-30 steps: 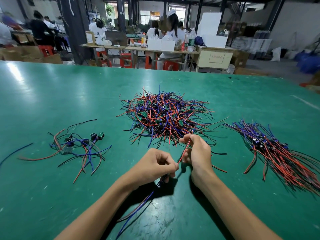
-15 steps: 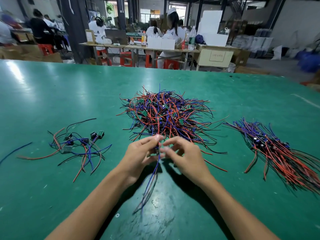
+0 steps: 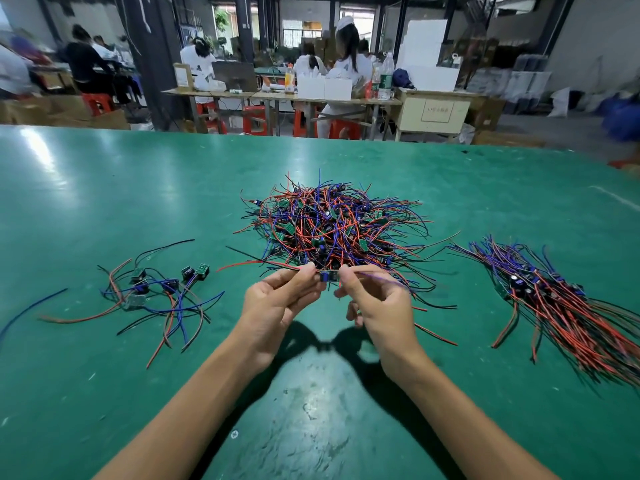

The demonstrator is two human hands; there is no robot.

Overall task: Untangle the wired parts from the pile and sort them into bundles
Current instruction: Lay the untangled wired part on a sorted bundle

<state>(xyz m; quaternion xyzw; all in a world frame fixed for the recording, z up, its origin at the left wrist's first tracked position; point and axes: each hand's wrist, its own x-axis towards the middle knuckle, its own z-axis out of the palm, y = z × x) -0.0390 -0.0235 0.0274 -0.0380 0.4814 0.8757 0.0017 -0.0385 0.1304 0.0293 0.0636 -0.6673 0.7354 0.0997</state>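
A tangled pile [image 3: 332, 223] of small circuit boards with red, blue and black wires lies at the table's middle. Just in front of it my left hand [image 3: 277, 299] and my right hand [image 3: 377, 299] pinch one wired part [image 3: 328, 275] between them, lifted off the table. Its red and black wires stretch out to the left, its blue wire to the right. A bundle [image 3: 568, 306] of parts with their wires laid the same way lies at the right. A loose group [image 3: 156, 292] of a few wired parts lies at the left.
The green table [image 3: 311, 410] reaches well beyond the piles on every side. A lone blue wire [image 3: 31, 311] lies at the far left edge. Beyond the table's far edge people sit at other benches with red stools and boxes.
Both hands have risen toward the pile's front edge. The part that hung from them with its wires trailing toward me is now held level, wires spread left and right.
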